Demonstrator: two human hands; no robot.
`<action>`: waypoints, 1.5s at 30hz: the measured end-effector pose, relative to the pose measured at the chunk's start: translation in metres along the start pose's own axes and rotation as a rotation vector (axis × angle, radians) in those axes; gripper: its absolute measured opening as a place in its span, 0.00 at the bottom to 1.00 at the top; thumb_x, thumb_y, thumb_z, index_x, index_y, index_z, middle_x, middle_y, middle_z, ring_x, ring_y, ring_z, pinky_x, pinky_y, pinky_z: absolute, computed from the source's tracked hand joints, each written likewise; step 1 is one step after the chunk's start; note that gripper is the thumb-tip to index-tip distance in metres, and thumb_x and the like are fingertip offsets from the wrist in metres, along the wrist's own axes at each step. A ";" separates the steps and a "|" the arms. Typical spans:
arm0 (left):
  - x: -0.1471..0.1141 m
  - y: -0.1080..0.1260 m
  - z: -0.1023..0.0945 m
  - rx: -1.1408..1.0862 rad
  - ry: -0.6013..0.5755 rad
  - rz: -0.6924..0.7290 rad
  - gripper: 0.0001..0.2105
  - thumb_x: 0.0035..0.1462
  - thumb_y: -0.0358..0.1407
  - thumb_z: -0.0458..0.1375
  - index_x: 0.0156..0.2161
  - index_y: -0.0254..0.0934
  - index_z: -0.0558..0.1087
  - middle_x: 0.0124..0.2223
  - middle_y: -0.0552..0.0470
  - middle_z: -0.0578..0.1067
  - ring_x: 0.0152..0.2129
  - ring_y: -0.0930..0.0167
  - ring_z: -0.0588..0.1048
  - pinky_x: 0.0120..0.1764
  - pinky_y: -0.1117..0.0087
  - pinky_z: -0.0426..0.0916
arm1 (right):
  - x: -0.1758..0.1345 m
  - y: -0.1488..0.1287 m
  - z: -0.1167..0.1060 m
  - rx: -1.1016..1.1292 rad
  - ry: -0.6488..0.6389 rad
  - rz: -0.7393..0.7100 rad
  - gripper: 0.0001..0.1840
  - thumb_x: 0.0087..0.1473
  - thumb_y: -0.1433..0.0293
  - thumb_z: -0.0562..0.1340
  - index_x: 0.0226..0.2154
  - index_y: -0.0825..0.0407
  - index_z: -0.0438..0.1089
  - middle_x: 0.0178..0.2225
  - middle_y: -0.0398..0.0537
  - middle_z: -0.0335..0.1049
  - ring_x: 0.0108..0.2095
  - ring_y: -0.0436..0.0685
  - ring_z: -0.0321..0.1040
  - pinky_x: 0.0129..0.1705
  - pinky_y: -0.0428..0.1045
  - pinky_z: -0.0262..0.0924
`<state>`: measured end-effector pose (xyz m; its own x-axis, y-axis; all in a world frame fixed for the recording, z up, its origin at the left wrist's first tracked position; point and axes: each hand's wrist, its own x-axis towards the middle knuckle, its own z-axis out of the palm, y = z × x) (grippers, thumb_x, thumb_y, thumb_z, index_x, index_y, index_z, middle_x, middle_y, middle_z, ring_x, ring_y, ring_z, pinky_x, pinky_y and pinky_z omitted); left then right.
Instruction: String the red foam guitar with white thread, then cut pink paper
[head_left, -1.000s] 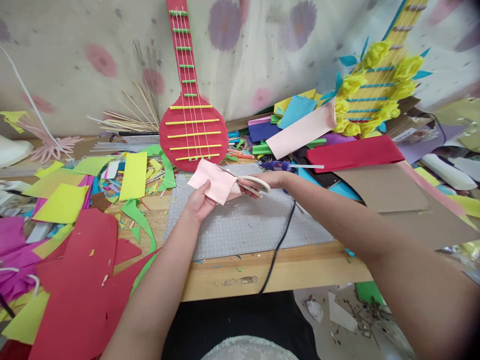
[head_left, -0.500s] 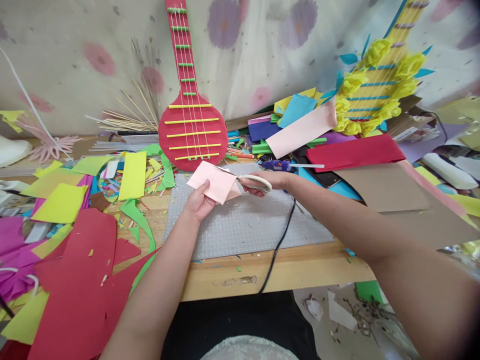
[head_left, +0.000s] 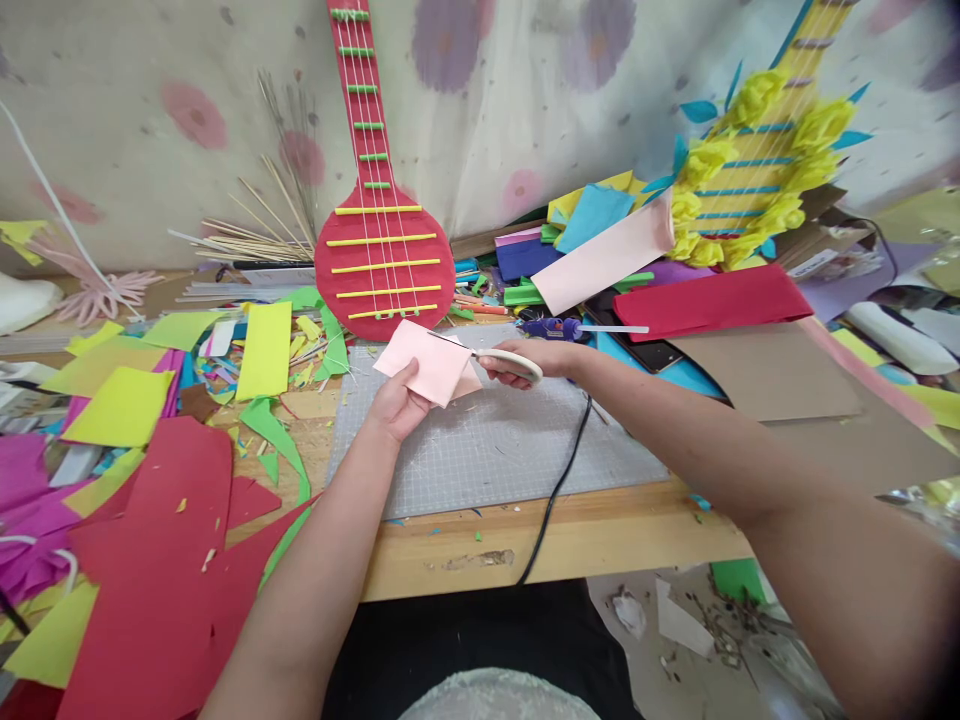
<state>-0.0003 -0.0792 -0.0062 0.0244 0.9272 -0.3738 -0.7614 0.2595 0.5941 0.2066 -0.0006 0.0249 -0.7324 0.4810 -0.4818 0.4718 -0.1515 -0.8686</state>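
Observation:
Pale pink paper, folded in layers, is pinched between the thumb and fingers of my left hand above the grey cutting mat. My right hand grips a pair of scissors by their off-white handles. The dark blades reach left across the paper's upper right part; whether they are parted is hard to see. Just behind the paper stands a red paper lute with yellow and green bars and white strings.
Yellow paper, scraps and large red sheets cover the left side. A purple glue gun lies behind my right hand, its black cord crossing the mat. On the right are a red folded sheet and a yellow flowered instrument.
Hands, paper and scissors stay almost in place. The scissor handles look slightly closer together, and the view has shifted a little.

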 end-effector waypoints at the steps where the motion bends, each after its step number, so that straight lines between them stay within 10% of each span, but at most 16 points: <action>1: 0.000 0.000 0.000 -0.001 0.001 0.001 0.20 0.61 0.28 0.50 0.58 0.34 0.64 0.57 0.43 0.70 0.56 0.65 0.66 0.58 0.61 0.61 | 0.000 0.000 -0.001 0.001 0.003 0.005 0.28 0.44 0.46 0.64 0.25 0.54 0.60 0.15 0.34 0.50 0.14 0.41 0.48 0.13 0.39 0.45; 26: 0.003 -0.004 0.003 0.031 0.070 -0.013 0.19 0.60 0.27 0.50 0.57 0.33 0.65 0.53 0.43 0.73 0.53 0.66 0.70 0.57 0.64 0.64 | 0.009 -0.008 0.000 -0.159 -0.187 -0.002 0.34 0.53 0.40 0.46 0.26 0.55 0.63 0.22 0.45 0.65 0.21 0.46 0.60 0.24 0.44 0.59; 45: 0.002 -0.004 0.004 0.024 0.083 -0.008 0.20 0.60 0.27 0.50 0.58 0.35 0.64 0.56 0.44 0.71 0.53 0.66 0.69 0.57 0.63 0.63 | 0.021 -0.009 0.001 -0.053 -0.061 0.041 0.29 0.52 0.44 0.53 0.27 0.55 0.60 0.18 0.39 0.57 0.16 0.45 0.57 0.17 0.42 0.56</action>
<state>0.0056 -0.0773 -0.0070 -0.0241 0.8995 -0.4363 -0.7457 0.2745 0.6071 0.1860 0.0098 0.0222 -0.7398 0.4218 -0.5241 0.5262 -0.1227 -0.8415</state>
